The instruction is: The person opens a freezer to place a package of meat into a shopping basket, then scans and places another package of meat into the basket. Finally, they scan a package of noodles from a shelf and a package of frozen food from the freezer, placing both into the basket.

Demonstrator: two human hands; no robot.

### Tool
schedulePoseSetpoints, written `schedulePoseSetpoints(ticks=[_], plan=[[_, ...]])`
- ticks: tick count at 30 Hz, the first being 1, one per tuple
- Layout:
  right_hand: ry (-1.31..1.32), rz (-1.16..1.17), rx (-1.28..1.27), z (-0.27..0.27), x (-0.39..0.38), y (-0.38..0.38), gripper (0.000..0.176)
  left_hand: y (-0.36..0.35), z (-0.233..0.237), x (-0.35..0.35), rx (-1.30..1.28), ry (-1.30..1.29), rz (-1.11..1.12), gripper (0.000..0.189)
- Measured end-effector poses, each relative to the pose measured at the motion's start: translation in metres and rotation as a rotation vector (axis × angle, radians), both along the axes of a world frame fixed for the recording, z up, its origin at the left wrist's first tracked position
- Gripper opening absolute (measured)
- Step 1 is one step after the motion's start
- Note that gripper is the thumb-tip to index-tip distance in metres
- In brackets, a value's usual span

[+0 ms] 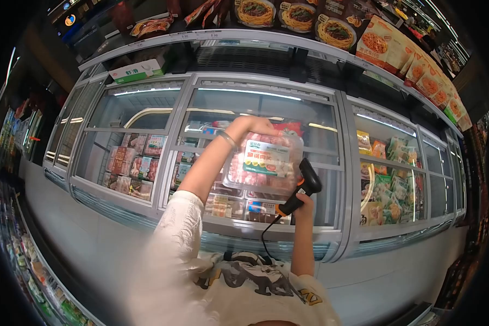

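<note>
1. Closest to the lens, a printed white T-shirt (244, 282) is seen, with both arms up in front of it. Nothing risky there, just noted.
2. Biggest thing by far: the glass-lidded chest freezer (342, 163), stocked with frozen packs. Both hands are held right over its sliding lids, so anything let go would be dropped straight onto glass.
3. Next, the tray of sliced meat (263, 163), clear-wrapped with a green-and-white label, is held up in the air above the freezer, label toward the camera. It's gripped only along its top edge by the left hand (250, 127). The fingers are curled over that edge and mostly hidden behind the pack. With a one-edge grip on a cold, probably slick tray, it could easily be tipped or slipped loose.
4. Then the barcode scanner (305, 182), black with an orange grip, is held just beside the tray's lower right corner. The right hand (305, 206) is wrapped shut around the grip. A misread could be caused by that steep angle or by glare off the film.
5. Smallest: the scanner cable (266, 233) is hung in a loop toward the waist. It could get snagged on the freezer rim, and the scanner jerked.
</note>
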State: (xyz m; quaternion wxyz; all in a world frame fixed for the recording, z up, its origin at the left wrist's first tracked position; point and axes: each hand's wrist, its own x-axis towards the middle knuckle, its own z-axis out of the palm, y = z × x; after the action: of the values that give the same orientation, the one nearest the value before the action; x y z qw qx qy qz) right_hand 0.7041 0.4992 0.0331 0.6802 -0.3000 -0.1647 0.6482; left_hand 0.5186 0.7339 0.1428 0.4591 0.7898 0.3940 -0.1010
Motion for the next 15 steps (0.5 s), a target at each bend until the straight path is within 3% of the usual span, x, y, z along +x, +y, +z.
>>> schedulePoseSetpoints(ticks=[5,6,13,14,15], plan=[[0.001,0.071,-0.078,-0.011,0.005,0.03,0.063,0.016,-0.028,-0.002,-0.137,-0.218,0.164,0.049],[0.004,0.068,-0.076,-0.02,0.006,0.034,0.062,0.024,-0.037,0.001,-0.082,-0.195,0.134,0.042],[0.073,0.023,-0.081,-0.012,0.003,0.042,0.063,0.031,-0.034,0.01,-0.013,-0.108,0.172,0.042],[0.082,0.034,-0.078,-0.012,0.004,0.042,0.063,0.028,-0.035,0.008,0.176,-0.104,0.174,0.038],[0.091,0.045,-0.075,-0.012,0.003,0.042,0.063,0.022,-0.039,0.005,0.53,-0.243,0.254,0.036]])
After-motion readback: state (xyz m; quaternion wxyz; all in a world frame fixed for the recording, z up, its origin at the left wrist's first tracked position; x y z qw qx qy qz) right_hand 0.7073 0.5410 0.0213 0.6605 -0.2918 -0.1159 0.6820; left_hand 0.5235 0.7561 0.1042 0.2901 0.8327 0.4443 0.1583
